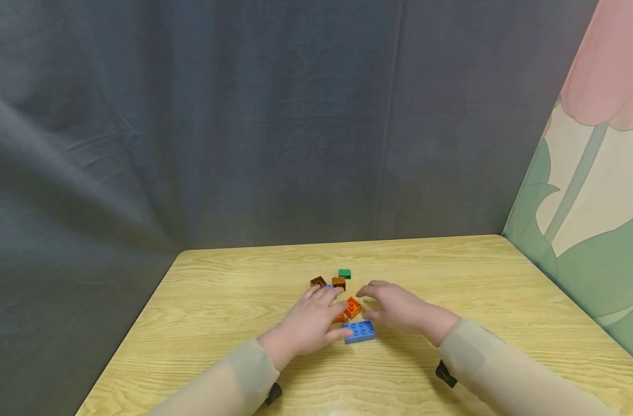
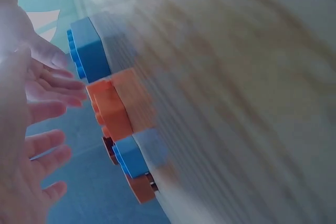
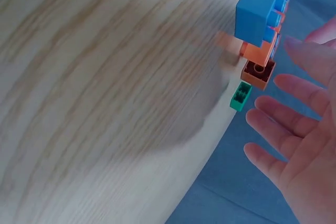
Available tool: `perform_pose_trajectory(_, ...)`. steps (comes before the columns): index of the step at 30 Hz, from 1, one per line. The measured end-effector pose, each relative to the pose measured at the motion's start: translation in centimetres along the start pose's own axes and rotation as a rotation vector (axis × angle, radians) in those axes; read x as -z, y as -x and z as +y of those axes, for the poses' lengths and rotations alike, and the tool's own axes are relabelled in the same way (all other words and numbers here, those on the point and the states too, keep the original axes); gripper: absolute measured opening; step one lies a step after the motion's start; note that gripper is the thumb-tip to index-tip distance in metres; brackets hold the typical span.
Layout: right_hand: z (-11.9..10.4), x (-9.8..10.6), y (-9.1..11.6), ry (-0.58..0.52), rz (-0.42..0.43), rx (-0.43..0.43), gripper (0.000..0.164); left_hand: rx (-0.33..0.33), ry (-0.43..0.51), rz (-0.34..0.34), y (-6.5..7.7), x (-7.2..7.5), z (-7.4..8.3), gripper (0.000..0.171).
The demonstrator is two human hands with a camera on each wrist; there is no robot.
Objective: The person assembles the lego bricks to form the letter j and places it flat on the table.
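A small cluster of toy building bricks lies on the table. Closest to me is a long blue brick (image 1: pixel 360 331), studs up. Behind it are an orange brick (image 1: pixel 352 308) and another orange brick (image 1: pixel 339 318), partly hidden by the left fingers. Farther back are a dark brown brick (image 1: pixel 318 281), a lighter brown brick (image 1: pixel 339 282), a mostly covered blue brick (image 1: pixel 328 287) and a green brick (image 1: pixel 345 273). My left hand (image 1: pixel 311 323) hovers over the cluster's left side, fingers spread, thumb by the long blue brick. My right hand (image 1: pixel 399 306) is at the right, fingers loosely bent, holding nothing.
The wooden table (image 1: pixel 202 323) carries the bricks near its middle. A dark grey curtain (image 1: pixel 295 127) hangs behind its far edge and along the left. A wall with a painted flower (image 1: pixel 581 185) stands to the right.
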State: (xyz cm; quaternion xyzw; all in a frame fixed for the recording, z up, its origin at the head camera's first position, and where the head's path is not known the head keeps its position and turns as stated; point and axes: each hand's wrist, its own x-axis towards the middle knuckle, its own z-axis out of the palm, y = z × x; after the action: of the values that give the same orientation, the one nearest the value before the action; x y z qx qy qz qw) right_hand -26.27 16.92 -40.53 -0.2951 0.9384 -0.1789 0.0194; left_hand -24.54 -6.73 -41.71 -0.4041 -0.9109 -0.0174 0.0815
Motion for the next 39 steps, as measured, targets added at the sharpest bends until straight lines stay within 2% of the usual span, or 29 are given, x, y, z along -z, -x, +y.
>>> perform_pose_trajectory(4,-0.1,-0.4,-0.5,0.008,0.018,0.024,0.039,-0.009,0.007,-0.013,-0.1,0.1,0.4,0.065)
perform_pose_trajectory(16,-0.6,-1.4,-1.8,0.049,0.030,0.060,0.039,-0.049,-0.016,0.039,-0.2,0.0,0.8,0.053)
perform_pose_trajectory(20,-0.7,-1.7,-1.9,0.066,0.017,0.064,0.040,-0.038,-0.007,0.014,-0.2,-0.2,0.7,0.050)
perform_pose_trajectory(30,-1.1,-2.0,-2.3,0.096,0.024,0.073,0.035,-0.010,0.128,-0.069,-0.5,-0.6,0.4,0.032)
perform_pose_trajectory(35,-0.9,-2.1,-2.4,0.122,0.051,0.095,0.031,-0.028,0.131,-0.071,-0.8,-0.8,0.2,0.024)
perform_pose_trajectory(39,-0.9,-2.3,-2.6,0.142,0.064,0.096,0.028,-0.022,0.131,-0.067,-0.9,-0.7,0.4,0.023)
